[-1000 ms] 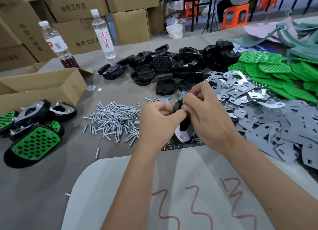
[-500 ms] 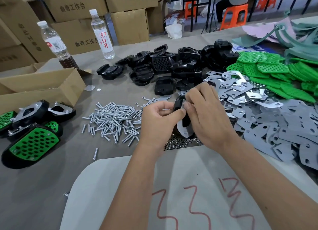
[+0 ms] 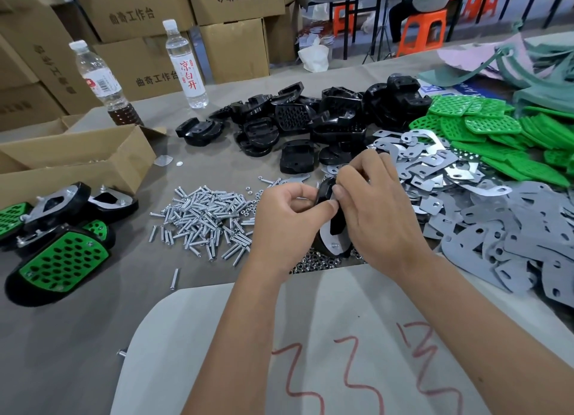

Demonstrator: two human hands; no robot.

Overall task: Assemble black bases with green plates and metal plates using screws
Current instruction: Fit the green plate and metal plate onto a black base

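Between both hands stands a black base (image 3: 337,228) with a metal plate on its face, tilted upright over a patch of small nuts (image 3: 313,264). My left hand (image 3: 287,222) grips its left side, thumb pressed against the top edge. My right hand (image 3: 377,215) curls over its upper right, fingertips pinching at the top; whatever they pinch is hidden. A heap of screws (image 3: 206,220) lies just left of my left hand. Loose black bases (image 3: 298,125) are piled behind, metal plates (image 3: 435,172) to the right, green plates (image 3: 484,128) at far right.
Finished assemblies with green plates (image 3: 59,259) lie at the left edge, beside an open carton (image 3: 71,163). Two water bottles (image 3: 186,66) stand at the back left before stacked boxes. A pale board with red marks (image 3: 310,352) lies in front of me. Grey plates (image 3: 512,250) spread right.
Both hands and the held base stayed nearly in place. The fingers of my right hand shifted slightly at the top of the base.
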